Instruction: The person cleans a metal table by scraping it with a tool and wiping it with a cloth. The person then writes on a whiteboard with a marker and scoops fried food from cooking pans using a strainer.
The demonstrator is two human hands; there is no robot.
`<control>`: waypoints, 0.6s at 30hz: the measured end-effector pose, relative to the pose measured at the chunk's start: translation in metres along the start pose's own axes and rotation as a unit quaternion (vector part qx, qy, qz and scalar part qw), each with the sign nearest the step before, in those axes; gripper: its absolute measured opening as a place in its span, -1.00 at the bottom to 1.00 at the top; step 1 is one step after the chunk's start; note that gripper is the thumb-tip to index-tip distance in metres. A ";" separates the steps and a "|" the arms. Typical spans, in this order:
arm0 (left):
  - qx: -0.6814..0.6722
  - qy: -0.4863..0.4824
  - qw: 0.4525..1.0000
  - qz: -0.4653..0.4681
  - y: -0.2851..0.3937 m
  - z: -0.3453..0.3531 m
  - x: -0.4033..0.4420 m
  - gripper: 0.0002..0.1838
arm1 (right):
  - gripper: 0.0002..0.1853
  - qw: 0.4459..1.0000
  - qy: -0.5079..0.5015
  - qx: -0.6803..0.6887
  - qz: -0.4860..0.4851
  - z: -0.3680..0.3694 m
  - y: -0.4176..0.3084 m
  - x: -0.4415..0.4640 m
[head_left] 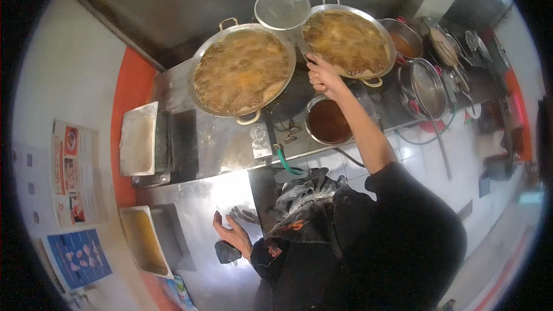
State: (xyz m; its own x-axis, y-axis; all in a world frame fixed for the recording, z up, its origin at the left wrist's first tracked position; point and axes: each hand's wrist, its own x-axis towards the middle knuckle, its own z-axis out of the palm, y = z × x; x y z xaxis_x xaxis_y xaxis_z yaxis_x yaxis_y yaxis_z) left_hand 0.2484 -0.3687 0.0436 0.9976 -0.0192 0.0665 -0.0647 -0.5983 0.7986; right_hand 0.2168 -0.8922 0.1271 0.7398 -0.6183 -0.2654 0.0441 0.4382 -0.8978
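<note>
My right hand reaches forward between two wide pans, its fingers closed round what looks like the handle of a round mesh skimmer. The handle is hard to make out against the dark gap. Bubbling brown oil with pale pieces fills the left pan and the right pan. My left hand is over the steel counter, fingers apart. A black, lumpy thing shows against its lower side; whether the hand touches it is unclear.
Below my right forearm stands a pot of dark red-brown liquid. Farther right are a reddish pot and a long-handled strainer. Metal trays line the left wall, one holding yellow liquid. A green hose hangs at the stove's edge.
</note>
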 end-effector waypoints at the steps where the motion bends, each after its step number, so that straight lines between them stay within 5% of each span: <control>1: 0.000 -0.003 1.000 0.015 0.002 0.004 0.002 -0.53 | -0.42 0.999 0.035 0.021 -0.001 -0.007 -0.006 -0.015; 5: -0.022 -0.025 0.998 0.047 0.008 0.012 0.009 -0.55 | -0.65 0.990 0.137 -0.022 0.030 -0.084 -0.034 -0.044; 8: -0.051 -0.041 0.997 0.046 -0.001 0.029 0.016 -0.55 | -0.64 0.942 0.203 -0.268 0.009 -0.148 -0.055 -0.065; 12: -0.055 -0.065 0.995 0.051 0.000 0.044 0.019 -0.55 | -0.52 0.667 0.294 -0.682 -0.062 -0.264 -0.064 -0.053; 18: -0.050 -0.102 0.991 0.077 0.027 0.062 0.022 -0.54 | -0.58 0.485 0.284 -0.825 -0.060 -0.295 -0.099 -0.040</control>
State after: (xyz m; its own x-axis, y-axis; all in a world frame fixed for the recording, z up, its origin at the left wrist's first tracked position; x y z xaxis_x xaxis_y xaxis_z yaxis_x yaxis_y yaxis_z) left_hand 0.2697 -0.4356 0.0297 0.9592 -0.2720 0.0775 -0.2082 -0.4933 0.8446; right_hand -0.0147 -1.1035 0.1232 0.4727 -0.8605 0.1900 -0.8802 -0.4511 0.1471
